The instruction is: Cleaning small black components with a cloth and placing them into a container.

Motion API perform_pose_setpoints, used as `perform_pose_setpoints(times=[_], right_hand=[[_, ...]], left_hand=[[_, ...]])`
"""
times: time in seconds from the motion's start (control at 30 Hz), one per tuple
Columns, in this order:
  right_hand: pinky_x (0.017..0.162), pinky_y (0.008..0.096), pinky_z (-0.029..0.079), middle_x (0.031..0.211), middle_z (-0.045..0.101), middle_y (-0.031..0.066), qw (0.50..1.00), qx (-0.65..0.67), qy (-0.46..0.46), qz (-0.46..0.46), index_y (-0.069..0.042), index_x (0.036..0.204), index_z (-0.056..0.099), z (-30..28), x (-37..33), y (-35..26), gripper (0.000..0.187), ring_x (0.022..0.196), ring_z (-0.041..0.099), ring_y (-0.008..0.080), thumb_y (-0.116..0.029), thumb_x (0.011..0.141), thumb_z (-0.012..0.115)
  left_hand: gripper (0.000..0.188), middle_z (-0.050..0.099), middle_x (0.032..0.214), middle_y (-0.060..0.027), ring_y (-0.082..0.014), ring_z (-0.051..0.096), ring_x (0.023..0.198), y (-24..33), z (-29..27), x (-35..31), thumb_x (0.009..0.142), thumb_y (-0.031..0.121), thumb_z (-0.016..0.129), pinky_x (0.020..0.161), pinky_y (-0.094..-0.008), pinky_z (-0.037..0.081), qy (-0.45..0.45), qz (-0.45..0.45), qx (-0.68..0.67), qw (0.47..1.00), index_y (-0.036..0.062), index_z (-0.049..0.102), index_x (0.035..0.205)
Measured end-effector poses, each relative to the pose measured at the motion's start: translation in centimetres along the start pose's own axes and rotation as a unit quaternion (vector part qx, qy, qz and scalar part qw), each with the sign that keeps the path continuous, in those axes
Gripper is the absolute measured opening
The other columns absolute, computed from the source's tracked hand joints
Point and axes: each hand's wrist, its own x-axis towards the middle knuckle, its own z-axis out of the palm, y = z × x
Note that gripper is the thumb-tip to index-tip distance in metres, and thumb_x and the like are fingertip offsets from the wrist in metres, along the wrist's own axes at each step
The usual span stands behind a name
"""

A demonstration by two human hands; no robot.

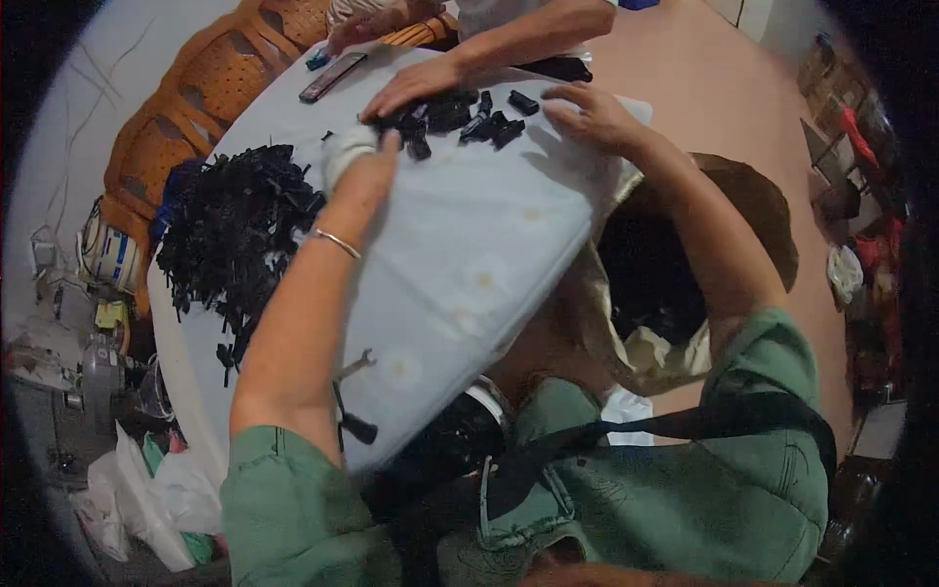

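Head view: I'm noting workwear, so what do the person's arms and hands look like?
Short green fabric sleeves end near the elbows. A thin silvery metal bangle circles the left forearm. The right hand is ungloved; whether the blurred white patch at the left hand is worn is unclear.

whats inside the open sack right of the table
Dark contents show inside the sack, too shadowed to identify; anything deeper or behind the right forearm is hidden.
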Motion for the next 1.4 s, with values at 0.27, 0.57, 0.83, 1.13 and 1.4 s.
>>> perform_pose_setpoints(times=[0.27, 0.57, 0.83, 1.13, 1.4], right_hand=[[0.091, 0.0312, 0.036, 0.112, 0.051, 0.0135, 0.995, 0.086, -0.016, -0.037, -0.004, 0.11, 0.053, 5.1, 8.1, 1.4, 0.041, 0.105, 0.048, 0.0229, -0.035, 0.083, 0.05], [0.09, 0.0296, 0.035, 0.111, 0.052, 0.0134, 0.983, 0.121, -0.095, -0.103, -0.004, 0.114, 0.049, 8.5, 12.4, -1.0, 0.047, 0.105, 0.048, 0.0217, -0.041, 0.085, 0.044], [0.09, 0.0333, 0.036, 0.11, 0.054, 0.015, 0.969, 0.092, -0.186, -0.137, -0.005, 0.112, 0.053, 6.6, 7.7, -1.1, 0.057, 0.104, 0.05, 0.0264, -0.051, 0.078, 0.047], [0.075, 0.0274, 0.041, 0.088, 0.059, 0.0057, 0.949, 0.214, -0.197, 0.122, 0.004, 0.102, 0.055, -6.6, -8.2, 2.2, 0.039, 0.083, 0.051, 0.0138, -0.03, 0.083, 0.052], [0.067, 0.0292, 0.044, 0.082, 0.059, 0.0068, 0.989, 0.081, -0.085, 0.095, 0.004, 0.095, 0.056, -6.2, -8.7, 1.8, 0.035, 0.075, 0.053, 0.0135, -0.029, 0.083, 0.053]], left_hand=[[0.072, 0.049, 0.112, -0.0253, -0.038, 0.045, 0.108, -5.5, 1.3, 7.9, 0.078, 0.061, 0.03, 0.093, -0.0377, 0.032, -0.034, -0.101, 0.06, 0.993, -0.0014, 0.053, 0.106], [0.07, 0.053, 0.106, -0.0225, -0.0366, 0.05, 0.101, -2.3, 3.3, 4.5, 0.078, 0.055, 0.044, 0.09, -0.035, 0.034, -0.056, 0.059, -0.168, 0.982, 0.0009, 0.038, 0.122], [0.061, 0.056, 0.095, -0.0221, -0.0366, 0.054, 0.089, 7.2, 4.7, -1.8, 0.072, 0.049, 0.056, 0.077, -0.0395, 0.043, 0.055, 0.132, -0.068, 0.987, 0.0009, 0.048, 0.108], [0.057, 0.051, 0.105, -0.0203, -0.0343, 0.046, 0.102, 20.9, 7.3, -12.1, 0.073, 0.052, 0.049, 0.09, -0.0405, 0.032, 0.07, 0.241, -0.134, 0.959, 0.0056, 0.052, 0.106], [0.03, 0.053, 0.096, -0.0168, -0.0313, 0.05, 0.09, 14.4, -1.7, -17.5, 0.076, 0.021, 0.057, 0.08, -0.0357, 0.04, -0.166, 0.273, -0.313, 0.895, 0.0036, 0.052, 0.1]])
